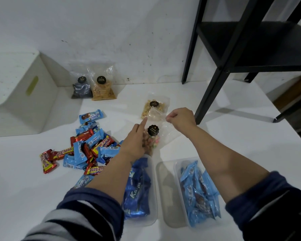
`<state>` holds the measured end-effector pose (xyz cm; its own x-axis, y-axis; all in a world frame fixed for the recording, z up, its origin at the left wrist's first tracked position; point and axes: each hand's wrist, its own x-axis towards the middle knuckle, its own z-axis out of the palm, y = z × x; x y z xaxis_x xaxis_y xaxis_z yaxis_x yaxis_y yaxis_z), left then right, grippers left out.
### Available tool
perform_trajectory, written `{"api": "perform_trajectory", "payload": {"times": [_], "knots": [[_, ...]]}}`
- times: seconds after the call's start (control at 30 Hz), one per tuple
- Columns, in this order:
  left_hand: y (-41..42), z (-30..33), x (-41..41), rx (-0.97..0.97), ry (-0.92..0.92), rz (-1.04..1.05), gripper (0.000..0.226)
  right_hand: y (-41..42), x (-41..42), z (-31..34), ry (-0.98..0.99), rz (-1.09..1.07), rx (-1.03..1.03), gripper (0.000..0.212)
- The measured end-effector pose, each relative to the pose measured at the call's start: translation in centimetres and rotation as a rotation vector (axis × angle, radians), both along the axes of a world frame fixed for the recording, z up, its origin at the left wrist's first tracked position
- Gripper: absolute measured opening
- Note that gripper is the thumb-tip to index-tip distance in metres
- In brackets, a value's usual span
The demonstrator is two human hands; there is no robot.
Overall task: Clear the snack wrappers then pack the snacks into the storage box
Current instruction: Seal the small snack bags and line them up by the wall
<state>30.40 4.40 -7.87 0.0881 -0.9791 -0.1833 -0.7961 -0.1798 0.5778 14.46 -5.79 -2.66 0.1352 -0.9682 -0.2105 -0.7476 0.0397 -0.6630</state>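
My left hand (136,141) grips a clear bag of small biscuits (152,136) with a black round label, index finger stretched toward the bag's upper edge. My right hand (180,119) pinches the bag's top right corner. Behind it lies a clear bag of pale snacks (150,106). A heap of blue and red wrapped bars (89,145) covers the table to the left. Two clear plastic boxes stand near me: one (153,197) holds dark blue packs, the other (178,180) light blue packs.
A white storage box (16,94) stands at the back left against the wall. Two more clear snack bags (94,87) lean on the wall. A black metal shelf frame (215,75) rises at the right, one leg close to my right hand.
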Motion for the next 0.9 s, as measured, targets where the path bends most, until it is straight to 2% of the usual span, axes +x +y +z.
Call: {"api": "perform_trajectory", "payload": {"times": [0.1,0.37,0.53,0.7,0.9], "knots": [[-0.1,0.0,0.1,0.0,0.005,0.001,0.114,0.2,0.6,0.2,-0.048,0.032,0.02,0.018],[-0.2,0.1,0.1,-0.014,0.025,-0.022,0.11,-0.4,1.6,0.2,-0.021,-0.032,-0.034,0.007],[-0.5,0.2,0.1,-0.024,0.017,-0.023,0.107,-0.6,1.7,0.3,-0.067,0.009,-0.007,0.016],[-0.6,0.0,-0.1,-0.025,-0.006,-0.035,0.111,-1.3,2.6,0.6,-0.025,0.016,-0.074,0.009],[-0.7,-0.1,-0.1,-0.022,0.019,-0.022,0.109,-1.7,3.0,0.5,-0.031,0.028,-0.052,0.01]]}}
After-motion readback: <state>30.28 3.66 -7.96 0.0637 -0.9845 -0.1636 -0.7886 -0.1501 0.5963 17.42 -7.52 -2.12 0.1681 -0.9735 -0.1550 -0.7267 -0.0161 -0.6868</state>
